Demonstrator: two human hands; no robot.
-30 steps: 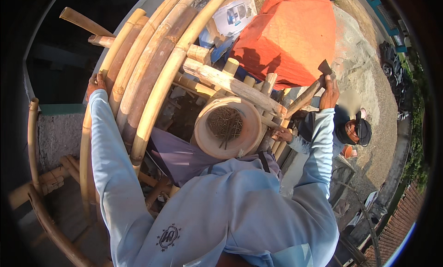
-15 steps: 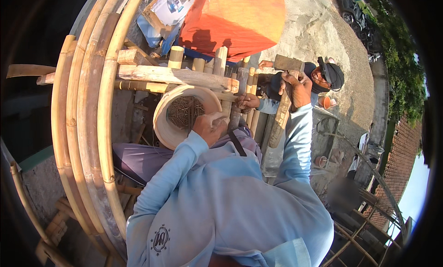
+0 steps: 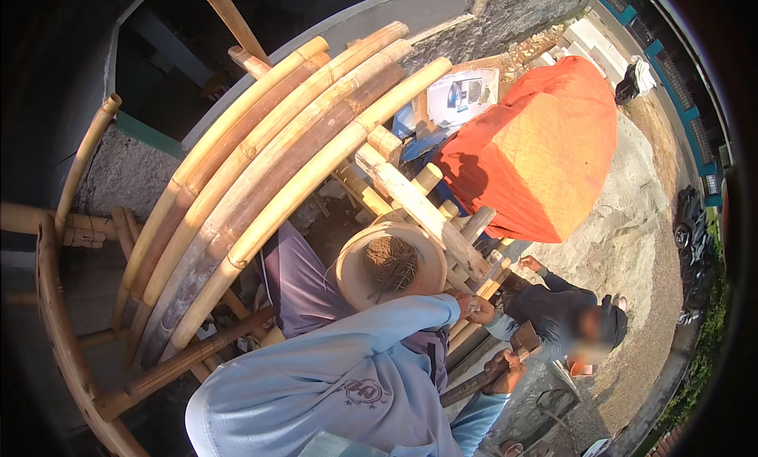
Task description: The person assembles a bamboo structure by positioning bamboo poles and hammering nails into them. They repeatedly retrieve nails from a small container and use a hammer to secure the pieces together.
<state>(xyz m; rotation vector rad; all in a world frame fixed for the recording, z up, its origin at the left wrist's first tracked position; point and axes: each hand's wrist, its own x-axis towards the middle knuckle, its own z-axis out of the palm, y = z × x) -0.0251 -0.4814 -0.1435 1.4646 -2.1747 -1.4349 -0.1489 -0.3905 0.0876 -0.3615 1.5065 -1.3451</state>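
Note:
Between my trousered leg and a timber rail, a pale round bucket (image 3: 344,269) holds a heap of brownish nails (image 3: 392,261). Just past its near right rim, my left hand (image 3: 466,302) is closed, stretched out against a co-worker's hand (image 3: 482,312). Whatever lies between our fingers is too small to make out. Lower right, my right hand (image 3: 508,372) is wrapped round the wooden handle of a hammer (image 3: 527,339), close below its head. The handle slants down toward my body.
Thick bamboo poles (image 3: 260,192) curve past on the left. A wooden beam (image 3: 422,212) crosses beyond the bucket. The co-worker (image 3: 545,315) crouches at right. Farther off are an orange tarpaulin (image 3: 537,157), a printed cardboard box (image 3: 464,94) and a sand heap (image 3: 639,196).
My left hand has left the bucket and reached right to the co-worker's hand. My right hand, holding the hammer, has come down. The view has turned, swinging the poles and tarpaulin rightward.

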